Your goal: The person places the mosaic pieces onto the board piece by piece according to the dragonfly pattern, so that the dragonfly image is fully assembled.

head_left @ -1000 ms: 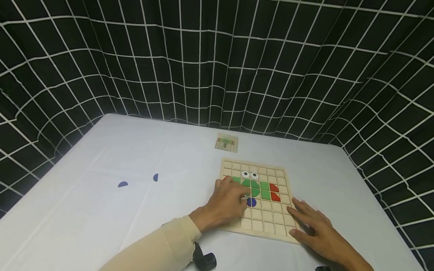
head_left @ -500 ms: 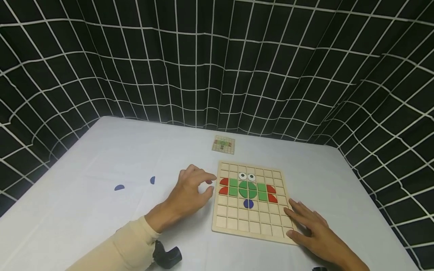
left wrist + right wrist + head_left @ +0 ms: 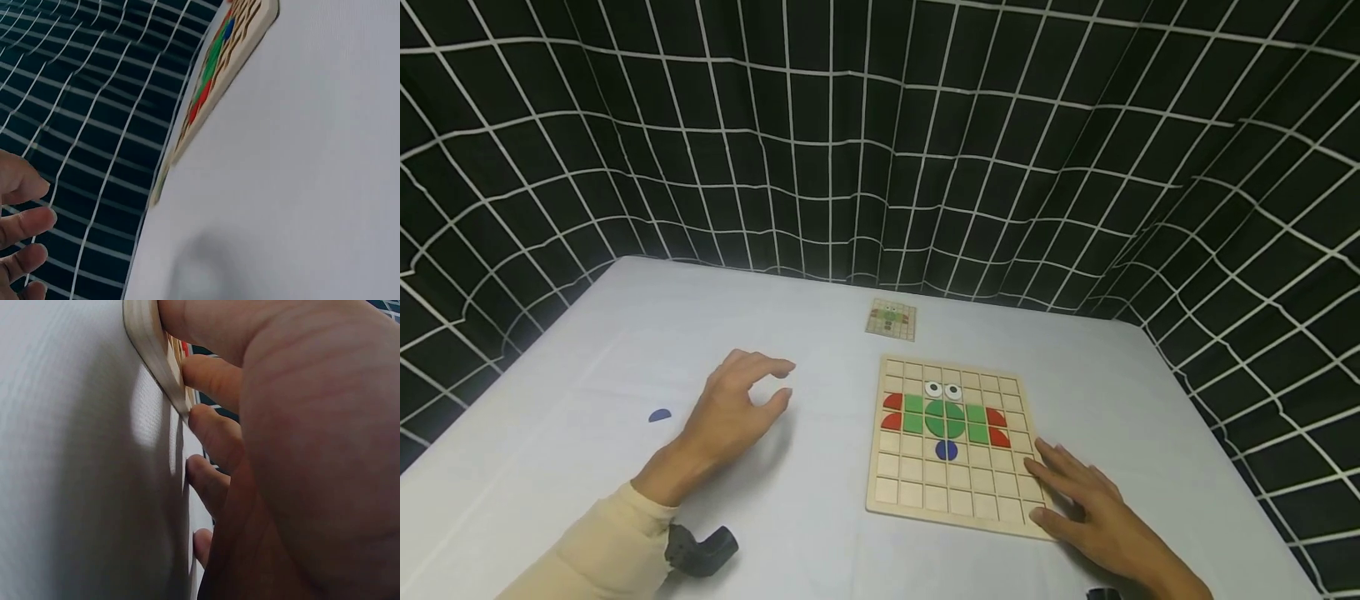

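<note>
A square wooden grid board lies on the white table, bearing red, green and blue flat pieces and two eye pieces. Its blue pieces form a small circle below the green one. To the left of the board, my left hand hovers over the table with thumb and fingers apart, holding nothing visible. A loose blue half-circle piece lies left of that hand. My right hand rests at the board's right edge, thumb and fingertips touching it, as the right wrist view also shows.
A small pattern card lies behind the board, printed with a similar figure. Black curtains with a white grid surround the table at the back and sides. A dark device is strapped at the left wrist.
My left hand has left the board and moved left across the table. The second loose blue half-circle is now out of sight where the hand is. The right hand stays put.
</note>
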A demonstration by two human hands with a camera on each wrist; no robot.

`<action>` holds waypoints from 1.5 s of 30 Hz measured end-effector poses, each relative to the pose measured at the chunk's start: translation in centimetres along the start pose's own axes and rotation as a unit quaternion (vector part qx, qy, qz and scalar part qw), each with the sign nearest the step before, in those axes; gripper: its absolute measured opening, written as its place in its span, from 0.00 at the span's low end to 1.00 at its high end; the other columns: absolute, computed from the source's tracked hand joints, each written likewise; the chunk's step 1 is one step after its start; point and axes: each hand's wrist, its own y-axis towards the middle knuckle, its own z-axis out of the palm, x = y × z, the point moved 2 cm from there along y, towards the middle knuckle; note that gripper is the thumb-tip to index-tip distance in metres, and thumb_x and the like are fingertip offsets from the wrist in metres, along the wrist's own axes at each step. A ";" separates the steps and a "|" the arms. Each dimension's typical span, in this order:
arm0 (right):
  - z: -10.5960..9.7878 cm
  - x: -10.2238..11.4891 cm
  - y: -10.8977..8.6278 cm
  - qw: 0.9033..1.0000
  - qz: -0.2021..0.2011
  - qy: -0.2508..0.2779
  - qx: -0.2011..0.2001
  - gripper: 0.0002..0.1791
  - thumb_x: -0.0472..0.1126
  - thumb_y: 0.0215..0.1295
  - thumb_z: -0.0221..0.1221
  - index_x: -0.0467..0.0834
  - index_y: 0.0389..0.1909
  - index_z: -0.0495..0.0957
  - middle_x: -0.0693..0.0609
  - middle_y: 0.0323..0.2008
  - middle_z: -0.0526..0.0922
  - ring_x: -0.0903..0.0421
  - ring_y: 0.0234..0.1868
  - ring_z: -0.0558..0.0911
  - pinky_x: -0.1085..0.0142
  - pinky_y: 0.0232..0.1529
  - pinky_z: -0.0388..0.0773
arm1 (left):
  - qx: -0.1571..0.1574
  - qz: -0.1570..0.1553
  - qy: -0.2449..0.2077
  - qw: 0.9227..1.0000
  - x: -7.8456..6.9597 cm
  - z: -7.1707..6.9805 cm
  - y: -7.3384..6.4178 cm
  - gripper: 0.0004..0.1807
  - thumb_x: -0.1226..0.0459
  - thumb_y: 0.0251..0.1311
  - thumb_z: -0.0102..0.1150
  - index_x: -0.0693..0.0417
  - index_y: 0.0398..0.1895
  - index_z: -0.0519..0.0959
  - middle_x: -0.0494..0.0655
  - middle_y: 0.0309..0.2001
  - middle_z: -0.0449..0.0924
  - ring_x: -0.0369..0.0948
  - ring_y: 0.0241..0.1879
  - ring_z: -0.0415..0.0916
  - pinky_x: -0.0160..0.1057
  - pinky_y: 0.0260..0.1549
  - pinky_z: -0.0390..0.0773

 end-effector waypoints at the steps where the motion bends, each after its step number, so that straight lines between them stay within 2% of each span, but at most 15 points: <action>1: 0.0 0.0 0.0 1.000 0.001 0.000 0.001 0.35 0.55 0.59 0.68 0.45 0.66 0.76 0.40 0.73 0.63 0.32 0.74 0.54 0.30 0.65 0.45 | 0.001 -0.008 0.003 1.000 0.4 -0.3 -0.1 0.16 0.75 0.50 0.68 0.59 0.44 0.85 0.48 0.41 0.86 0.47 0.45 0.76 0.50 0.42 0.75; 7: 0.1 0.0 -0.1 1.000 -0.004 0.004 0.000 0.34 0.55 0.60 0.68 0.45 0.66 0.76 0.39 0.73 0.63 0.32 0.73 0.54 0.30 0.65 0.45 | 0.013 -0.069 0.014 0.997 2.7 -2.0 -1.1 0.18 0.75 0.53 0.66 0.60 0.48 0.84 0.52 0.45 0.86 0.51 0.48 0.76 0.53 0.45 0.74; 10: 0.0 0.0 -0.1 1.000 -0.008 0.003 -0.001 0.34 0.54 0.61 0.68 0.45 0.66 0.76 0.40 0.73 0.64 0.32 0.73 0.55 0.30 0.65 0.45 | 0.027 -0.111 0.019 0.993 3.8 -2.6 -1.6 0.18 0.75 0.54 0.65 0.61 0.51 0.83 0.55 0.47 0.85 0.55 0.49 0.77 0.56 0.46 0.74; 16: 0.0 -0.1 -0.1 1.000 -0.016 0.002 -0.004 0.33 0.53 0.62 0.67 0.44 0.66 0.76 0.39 0.73 0.64 0.32 0.73 0.55 0.30 0.65 0.45 | 0.093 -0.203 0.025 0.974 5.4 -2.7 -2.4 0.21 0.69 0.60 0.64 0.60 0.58 0.79 0.61 0.55 0.80 0.61 0.58 0.73 0.63 0.55 0.70; 20: 0.0 -0.2 -0.2 1.000 -0.023 0.001 -0.003 0.33 0.53 0.62 0.67 0.44 0.66 0.76 0.39 0.73 0.64 0.32 0.73 0.55 0.30 0.65 0.46 | 0.132 -0.236 0.040 0.962 6.2 -2.2 -3.0 0.23 0.67 0.61 0.62 0.61 0.61 0.77 0.64 0.60 0.76 0.64 0.64 0.66 0.64 0.62 0.64; 22: 0.0 -0.1 -0.2 1.000 -0.025 -0.001 -0.003 0.32 0.53 0.62 0.67 0.45 0.66 0.76 0.39 0.72 0.64 0.32 0.73 0.56 0.30 0.65 0.46 | 0.135 -0.240 0.047 0.960 6.5 -2.0 -3.2 0.23 0.67 0.61 0.62 0.62 0.60 0.77 0.65 0.60 0.76 0.65 0.64 0.66 0.64 0.62 0.63; 27: -0.2 0.1 -0.2 1.000 -0.024 -0.007 -0.008 0.33 0.53 0.62 0.67 0.44 0.65 0.76 0.39 0.72 0.65 0.32 0.73 0.56 0.30 0.65 0.47 | 0.124 -0.236 0.065 0.962 6.9 -1.6 -3.5 0.21 0.66 0.62 0.64 0.60 0.59 0.78 0.64 0.55 0.77 0.64 0.59 0.71 0.65 0.56 0.69; 31: -0.2 0.1 -0.2 1.000 -0.027 -0.006 -0.014 0.32 0.53 0.61 0.67 0.43 0.65 0.77 0.39 0.72 0.66 0.33 0.73 0.57 0.31 0.65 0.48 | 0.117 -0.238 0.073 0.961 6.9 -1.4 -3.5 0.20 0.66 0.62 0.64 0.59 0.58 0.79 0.64 0.54 0.78 0.64 0.58 0.71 0.65 0.56 0.69; 36: -0.1 0.1 -0.2 0.999 -0.030 0.000 -0.015 0.32 0.52 0.62 0.67 0.43 0.65 0.77 0.40 0.72 0.65 0.33 0.73 0.57 0.31 0.65 0.47 | 0.102 -0.220 0.066 0.968 6.8 -1.4 -3.5 0.20 0.66 0.61 0.67 0.60 0.57 0.80 0.63 0.53 0.79 0.63 0.58 0.72 0.64 0.56 0.69; 41: -0.2 0.0 -0.1 1.000 -0.026 -0.001 -0.010 0.33 0.53 0.62 0.67 0.44 0.66 0.76 0.39 0.72 0.65 0.33 0.73 0.56 0.31 0.65 0.47 | 0.064 -0.152 0.033 0.986 5.9 -1.0 -3.0 0.19 0.69 0.55 0.70 0.62 0.51 0.83 0.57 0.45 0.84 0.57 0.50 0.78 0.59 0.51 0.74; 45: -0.2 0.1 -0.1 1.000 -0.023 0.001 -0.009 0.33 0.52 0.61 0.67 0.43 0.66 0.76 0.39 0.72 0.65 0.32 0.73 0.56 0.31 0.65 0.46 | 0.031 -0.050 0.006 0.998 4.0 -0.3 -2.3 0.17 0.74 0.49 0.72 0.63 0.45 0.85 0.49 0.37 0.85 0.48 0.39 0.80 0.50 0.40 0.80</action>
